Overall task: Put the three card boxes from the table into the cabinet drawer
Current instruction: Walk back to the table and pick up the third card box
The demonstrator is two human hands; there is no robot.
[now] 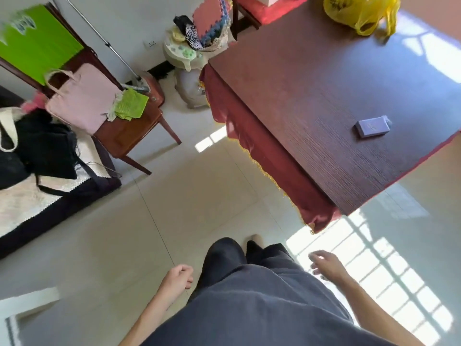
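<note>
One card box lies flat on the dark wood-grain table, close to the table's near right edge. The box is blue-grey and touches nothing else. No other card box shows in this view.

A yellow plastic bag sits at the far end of the table, well apart from the box. A red cloth with a yellow fringe hangs down the table's left side.

Left hand: low in the view, beside the person's dark trousers, over the pale tiled floor. Its grip is clenched loosely, fingers curled in, holding nothing.

Right hand: low and to the right of the trousers, near the table's near corner but apart from it. Its grip is released, fingers spread and slightly bent, holding nothing.

At the far left, a wooden chair carries a pink bag and a green cloth.
</note>
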